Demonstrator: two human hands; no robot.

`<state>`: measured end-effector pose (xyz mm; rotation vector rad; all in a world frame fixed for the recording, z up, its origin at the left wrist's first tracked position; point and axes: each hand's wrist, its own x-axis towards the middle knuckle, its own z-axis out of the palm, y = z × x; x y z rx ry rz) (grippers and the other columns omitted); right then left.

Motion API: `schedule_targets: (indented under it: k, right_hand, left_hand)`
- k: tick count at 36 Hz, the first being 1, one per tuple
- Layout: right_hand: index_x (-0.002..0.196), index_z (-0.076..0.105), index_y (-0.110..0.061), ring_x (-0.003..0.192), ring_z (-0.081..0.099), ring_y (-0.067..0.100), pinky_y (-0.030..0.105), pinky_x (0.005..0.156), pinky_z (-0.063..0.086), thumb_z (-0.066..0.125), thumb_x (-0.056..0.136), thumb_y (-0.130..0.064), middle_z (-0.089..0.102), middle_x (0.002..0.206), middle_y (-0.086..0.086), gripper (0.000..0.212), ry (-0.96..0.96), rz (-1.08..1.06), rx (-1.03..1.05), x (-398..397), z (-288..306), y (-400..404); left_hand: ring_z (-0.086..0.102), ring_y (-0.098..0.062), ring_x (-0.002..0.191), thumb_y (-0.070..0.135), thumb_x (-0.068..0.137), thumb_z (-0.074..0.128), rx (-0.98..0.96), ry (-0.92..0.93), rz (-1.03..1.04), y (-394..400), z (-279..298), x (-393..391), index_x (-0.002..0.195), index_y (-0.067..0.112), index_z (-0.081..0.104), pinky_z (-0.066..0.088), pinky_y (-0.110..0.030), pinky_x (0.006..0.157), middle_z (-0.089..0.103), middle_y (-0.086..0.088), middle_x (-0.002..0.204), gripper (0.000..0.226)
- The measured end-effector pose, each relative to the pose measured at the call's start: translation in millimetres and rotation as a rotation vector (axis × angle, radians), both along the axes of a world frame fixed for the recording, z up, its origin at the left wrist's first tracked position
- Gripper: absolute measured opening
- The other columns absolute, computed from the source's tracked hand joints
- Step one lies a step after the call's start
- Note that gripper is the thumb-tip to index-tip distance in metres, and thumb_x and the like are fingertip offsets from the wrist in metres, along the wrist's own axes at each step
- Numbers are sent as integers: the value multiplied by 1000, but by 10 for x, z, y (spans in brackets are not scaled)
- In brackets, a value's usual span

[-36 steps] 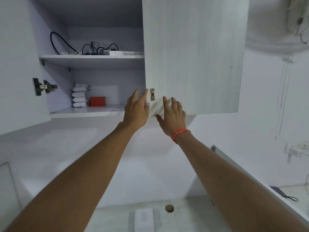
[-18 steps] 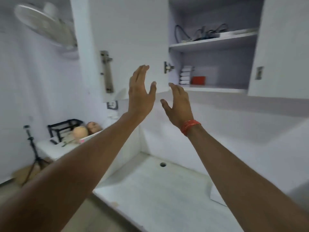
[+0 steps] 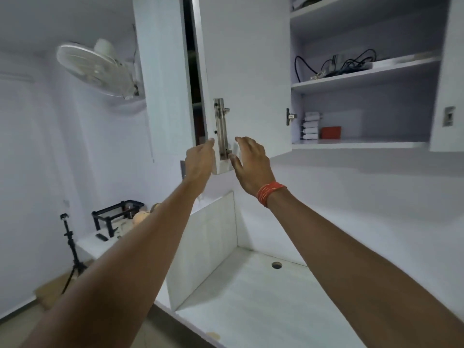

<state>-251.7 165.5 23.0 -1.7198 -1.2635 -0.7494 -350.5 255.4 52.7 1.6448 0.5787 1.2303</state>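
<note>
A white wall cabinet's left door (image 3: pixel 248 71) stands swung open, its inner face toward me, with a steel slide bolt (image 3: pixel 221 129) along its free edge. My left hand (image 3: pixel 200 160) reaches the door's lower corner from the outer side, fingers hidden behind the edge. My right hand (image 3: pixel 249 163), with an orange thread band at the wrist, is at the inner face beside the bolt's lower end, fingers loosely extended. Whether either hand touches the door is unclear.
Inside the cabinet are shelves with black cables (image 3: pixel 336 65), stacked white items (image 3: pixel 311 128) and a red box (image 3: pixel 331 132). The right door (image 3: pixel 449 96) hangs open too. Below lies a white counter (image 3: pixel 263 305) with a cable hole (image 3: pixel 276 265). A wall fan (image 3: pixel 100 69), tripod (image 3: pixel 71 244) and black rack (image 3: pixel 115 214) are left.
My view turned left from the right door to the left door. Both hands left the right door's lower edge and came up to the left door's lower corner by the bolt.
</note>
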Motion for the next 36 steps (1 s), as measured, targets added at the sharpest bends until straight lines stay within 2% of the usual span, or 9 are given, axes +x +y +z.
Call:
schedule_targets:
  k: [7,9,12,15,18,21,26,33,36]
  right_hand:
    - [137,50,-14,129,45,18,28,106,33,42,100,-40,53,139,5,46,15,118,146,142,-41,-467]
    - [137,50,-13,130,46,18,29,107,34,45,99,-41,53,139,6,48,-39,116,155,184,-56,-659]
    - [137,48,-10,126,50,19,35,106,42,51,95,-43,54,136,7,54,-138,72,154,292,-101,-915]
    - [132,48,-7,113,58,18,36,94,51,60,93,-32,59,127,9,48,-99,4,309,509,-121,-1235]
    - [132,48,-4,109,60,18,30,91,53,59,94,-26,61,123,12,46,-67,-124,402,845,-174,-1670]
    - [139,45,-4,121,52,14,26,103,41,53,99,-24,58,134,13,46,-61,-331,403,1335,-239,-2110]
    - [137,50,-12,122,51,28,48,102,43,46,99,-38,57,130,13,46,-80,-642,268,2291,-249,-2689]
    - [152,24,-17,149,14,36,65,115,9,37,86,-74,22,159,17,89,-33,-981,-20,3463,-128,-3152]
    - [155,18,-17,150,5,40,69,114,7,36,81,-79,10,162,20,98,-49,-1018,-46,3745,-96,-3154]
  left_hand:
    - [54,-25,63,27,90,54,-33,-408,-230,-201,-172,219,60,4,60,45,-34,64,57,-14,64,39]
    - [66,-22,70,16,94,47,-87,-510,-338,-407,-215,345,56,17,69,53,-31,68,70,-5,67,44]
    - [71,-27,89,14,87,39,-16,-556,-481,-726,-283,564,74,13,80,56,-35,78,76,-2,81,43]
    - [67,-23,113,15,86,39,194,-532,-602,-1017,-363,875,108,2,71,54,-38,96,75,-5,106,41]
    - [53,-18,131,7,90,40,431,-455,-707,-1312,-450,1324,121,-5,64,43,-28,107,59,-14,135,40]
    - [37,-18,144,5,96,37,629,-324,-702,-1634,-532,1919,131,12,59,35,-39,117,48,-4,149,42]
    - [12,-21,152,15,94,32,810,-133,-600,-2133,-560,2809,142,17,50,14,-30,121,27,0,160,51]
    - [9,-31,152,16,91,32,1033,82,-284,-2399,-587,3885,149,17,40,23,-47,120,18,-2,163,59]
    - [9,-29,152,19,94,33,1058,126,-201,-2411,-629,4158,149,19,38,22,-47,120,18,-1,164,56]
